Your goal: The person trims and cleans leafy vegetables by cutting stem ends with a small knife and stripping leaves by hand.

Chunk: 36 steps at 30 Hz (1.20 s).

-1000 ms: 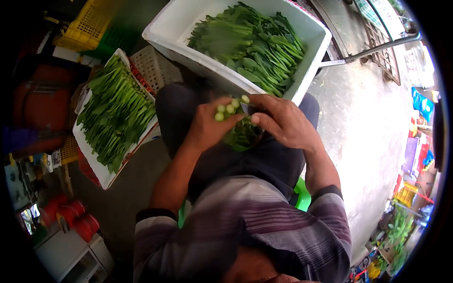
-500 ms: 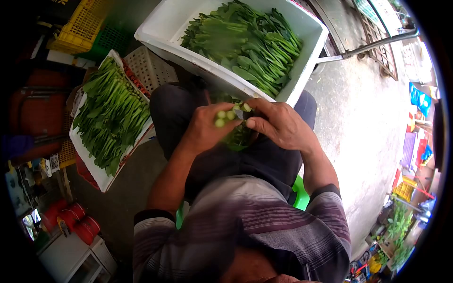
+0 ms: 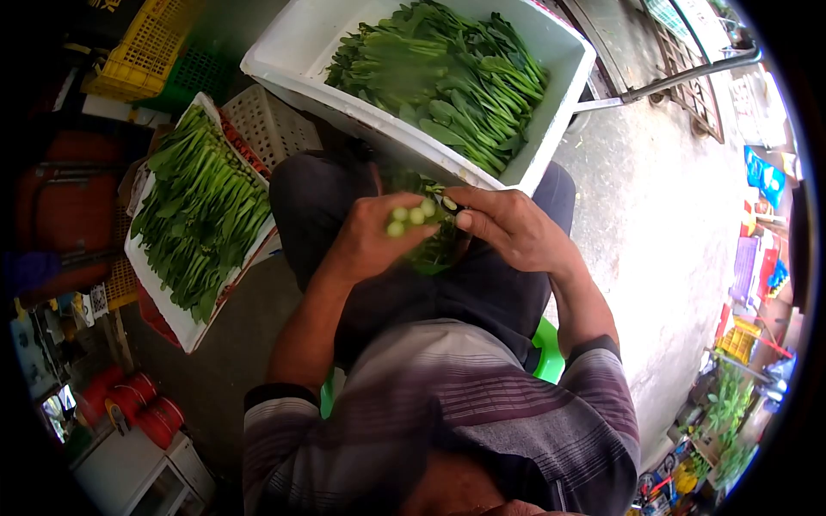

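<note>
My left hand point(image 3: 370, 234) is closed around a small bunch of leafy green stems point(image 3: 416, 215), their pale round cut ends facing up toward me. Close beside it, my right hand point(image 3: 516, 228) pinches a small knife point(image 3: 459, 206), of which only a dark bit shows between thumb and forefinger. A pale stem end point(image 3: 449, 203) lies against the knife at the fingertips. Below the hands, between my knees, there are more greens point(image 3: 426, 256), partly hidden. In front of me a white foam box point(image 3: 361, 107) holds a large heap of leafy greens point(image 3: 456, 82).
At the left, a white foam tray point(image 3: 176, 322) carries rows of the same greens point(image 3: 198, 215). Behind it are a beige perforated crate point(image 3: 280, 129) and a yellow crate point(image 3: 151, 47). A metal cart handle point(image 3: 688, 77) reaches in at the right. I sit on a green stool point(image 3: 548, 351).
The knife blade, visible between the hands before, is now mostly hidden. My right hand has shifted slightly right and down, and the stem ends in my left hand sit a little differently.
</note>
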Each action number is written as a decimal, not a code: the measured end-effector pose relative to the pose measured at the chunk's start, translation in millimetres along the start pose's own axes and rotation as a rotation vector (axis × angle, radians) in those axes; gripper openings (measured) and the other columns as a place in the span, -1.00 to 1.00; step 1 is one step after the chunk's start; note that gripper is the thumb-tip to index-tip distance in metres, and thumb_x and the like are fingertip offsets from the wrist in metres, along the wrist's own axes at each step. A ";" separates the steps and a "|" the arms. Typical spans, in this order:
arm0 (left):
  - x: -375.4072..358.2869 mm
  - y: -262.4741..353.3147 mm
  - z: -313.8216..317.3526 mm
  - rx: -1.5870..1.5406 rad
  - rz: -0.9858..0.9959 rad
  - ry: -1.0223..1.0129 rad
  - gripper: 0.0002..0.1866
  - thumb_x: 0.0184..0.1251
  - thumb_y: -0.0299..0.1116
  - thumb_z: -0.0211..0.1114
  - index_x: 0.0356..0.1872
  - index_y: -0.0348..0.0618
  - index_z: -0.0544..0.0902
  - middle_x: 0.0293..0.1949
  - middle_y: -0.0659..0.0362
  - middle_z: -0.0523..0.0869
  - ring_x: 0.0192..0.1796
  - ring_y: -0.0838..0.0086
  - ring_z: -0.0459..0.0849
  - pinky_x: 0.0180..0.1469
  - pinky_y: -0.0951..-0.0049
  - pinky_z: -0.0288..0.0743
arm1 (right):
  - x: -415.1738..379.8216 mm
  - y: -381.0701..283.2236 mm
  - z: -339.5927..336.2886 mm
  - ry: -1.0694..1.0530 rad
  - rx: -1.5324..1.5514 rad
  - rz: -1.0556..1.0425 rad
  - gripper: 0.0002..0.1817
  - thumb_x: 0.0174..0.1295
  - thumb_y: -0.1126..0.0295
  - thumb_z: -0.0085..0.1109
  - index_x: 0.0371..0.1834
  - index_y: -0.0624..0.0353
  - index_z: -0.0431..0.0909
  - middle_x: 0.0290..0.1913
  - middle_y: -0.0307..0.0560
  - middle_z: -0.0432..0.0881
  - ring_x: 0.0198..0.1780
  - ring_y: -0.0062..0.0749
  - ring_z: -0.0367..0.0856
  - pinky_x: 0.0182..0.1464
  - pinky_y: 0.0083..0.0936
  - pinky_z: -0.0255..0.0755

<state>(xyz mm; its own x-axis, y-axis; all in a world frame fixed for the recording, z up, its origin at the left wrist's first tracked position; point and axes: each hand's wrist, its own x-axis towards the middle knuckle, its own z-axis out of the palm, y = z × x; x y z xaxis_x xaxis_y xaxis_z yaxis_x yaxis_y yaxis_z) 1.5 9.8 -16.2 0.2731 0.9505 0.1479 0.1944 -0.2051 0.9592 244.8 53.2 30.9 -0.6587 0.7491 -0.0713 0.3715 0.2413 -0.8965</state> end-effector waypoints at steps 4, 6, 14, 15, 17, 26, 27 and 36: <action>-1.3 0.0 2.5 -0.003 0.018 0.004 -0.67 0.20 -0.59 0.53 -0.04 -0.36 0.65 -0.26 0.08 0.79 -0.26 0.53 0.74 -0.23 0.51 0.61 | -4.6 4.3 -1.4 -0.008 0.059 0.075 -0.58 0.56 0.19 0.08 0.30 0.25 0.55 -0.20 0.23 0.72 -0.13 -0.08 0.74 -0.03 -0.26 0.54; -1.7 -0.2 1.7 0.000 -0.001 0.009 -0.70 0.21 -0.59 0.52 -0.05 -0.36 0.67 -0.27 0.11 0.79 -0.27 0.56 0.73 -0.24 0.52 0.60 | -7.5 12.8 2.7 0.046 0.129 0.102 -0.56 0.57 0.17 0.08 0.32 0.24 0.53 -0.16 0.18 0.74 -0.09 -0.21 0.73 0.00 -0.28 0.53; 3.5 8.9 7.1 -0.062 -0.106 0.011 -0.75 0.22 -0.57 0.51 -0.10 -0.38 0.70 -0.30 0.18 0.78 -0.28 0.64 0.67 -0.23 0.55 0.57 | -17.6 16.1 9.0 0.114 0.286 0.181 -0.53 0.43 0.14 0.29 0.22 0.27 0.57 -0.19 -0.16 0.64 -0.23 -0.56 0.53 -0.14 -0.51 0.46; 4.0 8.8 9.2 -0.073 -0.119 0.005 -0.74 0.22 -0.57 0.51 -0.09 -0.37 0.70 -0.30 0.18 0.78 -0.27 0.64 0.67 -0.22 0.55 0.57 | -12.8 13.3 11.8 0.147 0.261 0.154 -0.57 0.38 0.19 0.32 0.15 0.27 0.59 -0.29 -0.11 0.62 -0.29 -0.55 0.52 -0.21 -0.47 0.45; 3.4 10.2 9.6 -0.078 -0.157 -0.004 -0.74 0.24 -0.56 0.50 -0.07 -0.37 0.70 -0.29 0.19 0.78 -0.26 0.64 0.67 -0.19 0.56 0.57 | -4.8 9.6 17.3 0.212 0.236 0.098 -0.64 0.32 0.26 0.37 0.04 0.28 0.62 -0.40 -0.07 0.60 -0.36 -0.54 0.51 -0.29 -0.44 0.42; 3.6 -15.9 5.4 -0.412 -0.333 -0.038 -0.63 0.30 -0.42 0.52 0.09 -0.29 0.68 -0.06 0.15 0.81 -0.03 0.56 0.73 0.06 0.46 0.61 | 5.6 -2.4 25.6 0.199 0.308 0.185 -0.78 0.32 0.39 0.32 -0.09 0.31 0.63 -0.40 -0.10 0.64 -0.36 -0.59 0.53 -0.29 -0.50 0.44; 3.2 -19.3 6.0 -0.438 -0.333 -0.051 -0.63 0.32 -0.43 0.50 0.11 -0.28 0.67 -0.04 0.16 0.80 -0.02 0.56 0.72 0.07 0.46 0.61 | 7.5 -1.6 28.9 0.232 0.342 0.174 -0.79 0.32 0.39 0.31 -0.10 0.31 0.62 -0.39 -0.12 0.65 -0.36 -0.60 0.54 -0.30 -0.50 0.44; -3.5 -1.0 -7.9 -0.503 -0.245 -0.079 -0.55 0.29 -0.44 0.53 0.18 -0.25 0.63 -0.07 0.24 0.74 -0.05 0.56 0.69 0.08 0.46 0.59 | 34.2 -13.4 44.5 0.246 0.345 0.305 -0.83 0.33 0.40 0.33 -0.22 0.28 0.60 -0.49 -0.28 0.57 -0.45 -0.69 0.47 -0.43 -0.63 0.32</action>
<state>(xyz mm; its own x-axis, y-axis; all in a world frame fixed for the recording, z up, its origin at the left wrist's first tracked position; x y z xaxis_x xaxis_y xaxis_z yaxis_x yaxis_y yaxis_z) -7.1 8.5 -15.7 0.3502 0.9321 -0.0930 -0.2072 0.1739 0.9627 188.1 48.2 21.1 -0.3657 0.8863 -0.2842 0.2580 -0.1969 -0.9459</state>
